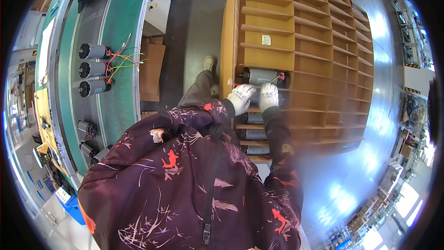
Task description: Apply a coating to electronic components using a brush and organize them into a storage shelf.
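Observation:
My left hand (241, 98), in a white work glove with print on its back, reaches into a divided cardboard box (263, 56). Close beside it is my right hand (268, 96), gloved the same way. The fingers of both are bent over one compartment; what they hold is mostly hidden, though dark metal shows between and beside them. A bit of red wire lies by the left fingertips. Just beyond them, a grey cylindrical motor (262, 76) with coloured leads at its right end lies in its compartment. Nearer to me, several more motors (255, 134) fill compartments, partly covered by my right arm.
To the left runs a green workbench (121, 32) with a dark belt, carrying three motors (95, 69) with loose coloured leads and further motors (88, 128) nearer me. A white control box (157, 9) stands at its edge. Flattened cardboard (151, 69) leans below.

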Tool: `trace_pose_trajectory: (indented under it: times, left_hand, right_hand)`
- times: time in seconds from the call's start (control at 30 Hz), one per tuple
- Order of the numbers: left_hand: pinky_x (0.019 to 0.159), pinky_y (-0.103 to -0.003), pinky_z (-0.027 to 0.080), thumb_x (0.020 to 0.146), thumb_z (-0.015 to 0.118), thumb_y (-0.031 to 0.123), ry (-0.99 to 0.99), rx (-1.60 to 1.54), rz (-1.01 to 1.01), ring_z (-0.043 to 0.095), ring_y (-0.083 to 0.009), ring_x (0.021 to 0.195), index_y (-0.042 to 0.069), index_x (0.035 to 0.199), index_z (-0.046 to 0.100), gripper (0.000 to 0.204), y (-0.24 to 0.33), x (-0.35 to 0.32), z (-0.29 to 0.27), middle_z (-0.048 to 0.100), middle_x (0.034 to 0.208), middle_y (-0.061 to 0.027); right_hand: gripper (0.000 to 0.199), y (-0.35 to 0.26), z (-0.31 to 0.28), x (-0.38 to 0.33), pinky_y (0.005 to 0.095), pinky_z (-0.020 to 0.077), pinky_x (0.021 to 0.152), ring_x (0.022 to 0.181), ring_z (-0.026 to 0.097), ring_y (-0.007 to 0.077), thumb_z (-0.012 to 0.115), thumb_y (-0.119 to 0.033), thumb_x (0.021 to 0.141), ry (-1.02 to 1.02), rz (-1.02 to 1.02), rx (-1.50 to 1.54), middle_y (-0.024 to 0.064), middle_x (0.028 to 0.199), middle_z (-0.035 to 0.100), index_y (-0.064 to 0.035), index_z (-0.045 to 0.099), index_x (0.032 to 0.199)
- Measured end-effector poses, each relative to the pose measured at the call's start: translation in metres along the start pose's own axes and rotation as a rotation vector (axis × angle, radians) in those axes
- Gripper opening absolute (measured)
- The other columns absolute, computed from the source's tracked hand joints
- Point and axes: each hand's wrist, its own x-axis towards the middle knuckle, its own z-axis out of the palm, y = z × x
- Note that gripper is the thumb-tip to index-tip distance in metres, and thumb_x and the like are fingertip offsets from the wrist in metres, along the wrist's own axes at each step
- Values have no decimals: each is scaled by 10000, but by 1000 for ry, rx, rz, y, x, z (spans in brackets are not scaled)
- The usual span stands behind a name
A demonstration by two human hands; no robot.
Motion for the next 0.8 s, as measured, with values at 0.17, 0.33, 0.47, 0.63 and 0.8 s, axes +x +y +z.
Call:
trace_pose_trajectory:
  times: [0.17, 0.33, 0.47, 0.63, 0.8]
  left_hand:
    - [1021, -439, 419, 779, 551, 72, -239, 175, -43, 528, -357, 1188, -35, 1255, 512, 489, -20, 15, 12, 566, 1239, -207]
    - [1028, -393, 435, 753, 568, 122, -459, 58, -197, 553, -332, 1193, -20, 1272, 533, 539, -35, 27, 16, 592, 1241, -213]
    - [994, -384, 467, 759, 518, 35, -148, -87, -172, 599, -330, 1118, 25, 1151, 630, 408, -52, 2, 1, 648, 1152, -183]
    - [931, -394, 513, 785, 558, 50, 234, -41, -393, 646, -330, 1035, 5, 1074, 659, 310, -84, -53, -103, 677, 1082, -188]
    - [941, -388, 503, 784, 619, 147, 561, 35, -1010, 653, -318, 1050, 34, 1075, 687, 319, -172, -217, -162, 684, 1088, -187]
  right_hand:
    - [416, 0, -9, -3, 419, 387, 1013, 1106, 516, 297, 613, -126, 736, -93, -6, 283, 127, 1135, 563, -32, 599, 1141]
    - [370, -3, 18, 6, 408, 407, 1017, 1163, 557, 318, 588, -151, 775, -169, -112, 444, 152, 1213, 602, -48, 612, 1129]
    - [295, -5, 19, 26, 387, 432, 955, 1129, 612, 256, 540, -230, 844, -477, 9, 219, 92, 1135, 685, -114, 685, 1073]
    - [350, 5, 1, 52, 390, 406, 960, 1125, 635, 225, 524, -298, 842, -699, 224, 172, 87, 1183, 684, -151, 726, 1088]
    - [369, 6, 20, 62, 466, 530, 857, 1009, 665, 348, 515, -334, 870, -639, -192, 221, 181, 1097, 683, -86, 718, 1055]
